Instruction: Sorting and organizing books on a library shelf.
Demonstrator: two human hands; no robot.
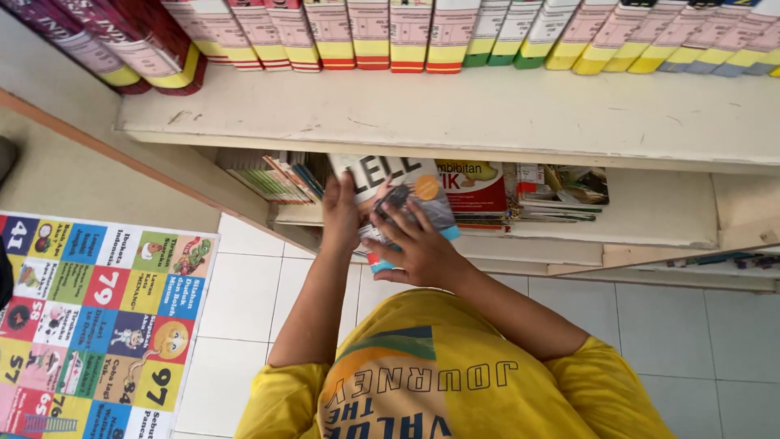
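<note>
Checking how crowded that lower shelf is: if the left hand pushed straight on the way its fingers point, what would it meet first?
Probably the leaning stack of thin books on the lower shelf, just past the left hand, which grips the book edge. Depth is unclear.

Both hands forward, arms outstretched, fingers spread.

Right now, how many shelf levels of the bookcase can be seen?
3: the top shelf carrying upright books, the middle shelf with flat stacks where both hands hold a book, and a lower shelf barely visible. Others may be hidden.
</note>
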